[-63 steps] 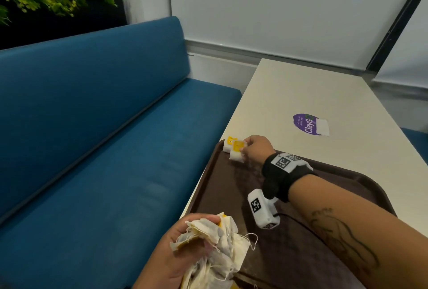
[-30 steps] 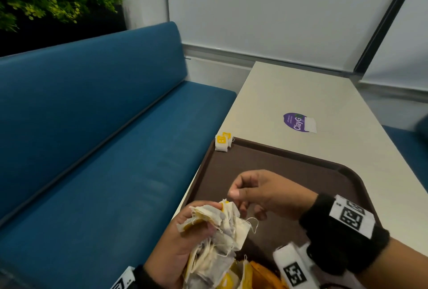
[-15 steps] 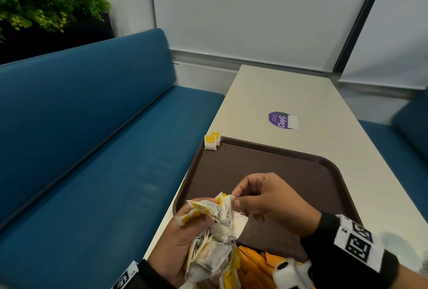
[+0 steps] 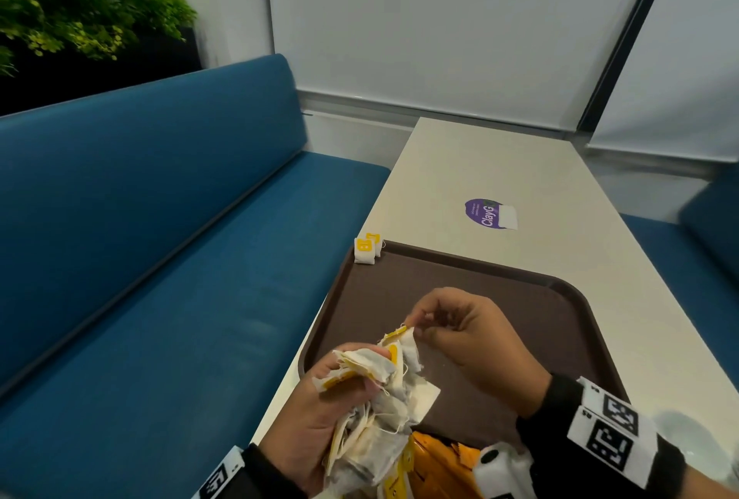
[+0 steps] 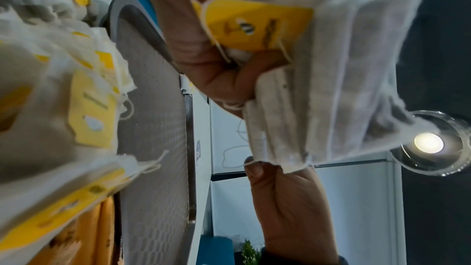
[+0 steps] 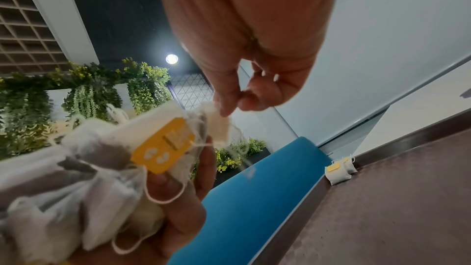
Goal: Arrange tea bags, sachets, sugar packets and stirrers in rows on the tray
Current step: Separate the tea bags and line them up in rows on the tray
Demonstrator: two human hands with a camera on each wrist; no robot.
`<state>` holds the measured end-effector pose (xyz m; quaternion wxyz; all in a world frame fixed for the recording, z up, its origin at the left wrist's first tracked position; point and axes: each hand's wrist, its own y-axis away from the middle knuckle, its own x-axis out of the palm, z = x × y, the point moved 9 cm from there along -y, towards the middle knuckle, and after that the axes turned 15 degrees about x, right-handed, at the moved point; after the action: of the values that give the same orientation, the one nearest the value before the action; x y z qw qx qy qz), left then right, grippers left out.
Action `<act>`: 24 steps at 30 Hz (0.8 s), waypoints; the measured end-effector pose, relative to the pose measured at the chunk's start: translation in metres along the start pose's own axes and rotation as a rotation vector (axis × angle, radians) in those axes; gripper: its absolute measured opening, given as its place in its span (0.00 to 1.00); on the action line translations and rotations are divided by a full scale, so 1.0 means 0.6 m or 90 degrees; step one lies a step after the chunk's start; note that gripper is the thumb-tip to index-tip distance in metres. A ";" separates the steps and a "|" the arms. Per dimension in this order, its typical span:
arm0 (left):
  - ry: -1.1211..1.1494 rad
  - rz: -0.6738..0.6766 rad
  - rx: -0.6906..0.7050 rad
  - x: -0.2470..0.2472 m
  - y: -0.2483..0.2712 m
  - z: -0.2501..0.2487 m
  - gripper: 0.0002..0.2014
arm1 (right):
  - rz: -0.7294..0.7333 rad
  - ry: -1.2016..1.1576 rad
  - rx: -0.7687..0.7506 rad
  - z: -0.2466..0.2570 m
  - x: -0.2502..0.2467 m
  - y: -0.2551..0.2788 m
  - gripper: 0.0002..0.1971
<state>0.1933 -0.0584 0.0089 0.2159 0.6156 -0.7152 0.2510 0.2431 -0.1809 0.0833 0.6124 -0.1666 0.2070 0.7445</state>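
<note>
My left hand grips a crumpled bunch of white tea bags with yellow tags over the near left of the brown tray. My right hand pinches the upper corner of one tea bag at the top of that bunch; the right wrist view shows thumb and forefinger closed on the bag's edge. Two tea bags sit side by side at the tray's far left corner, also seen in the right wrist view as two tea bags.
Orange packets lie at the tray's near edge under my hands. The tray rests on a cream table with a purple sticker. A blue bench runs along the left.
My right hand left a tea bag at the tray's far left corner, came back to the bunch, and now pinches another bag there. The left hand stayed put with the bunch.
</note>
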 end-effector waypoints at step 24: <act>-0.289 0.017 0.120 -0.040 -0.028 -0.030 0.16 | 0.225 -0.090 0.363 -0.058 0.082 -0.055 0.09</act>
<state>0.2138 -0.0304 0.0097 -0.0125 0.6639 -0.7270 0.1747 0.2657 -0.1520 0.0255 0.5088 0.1019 0.3895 0.7610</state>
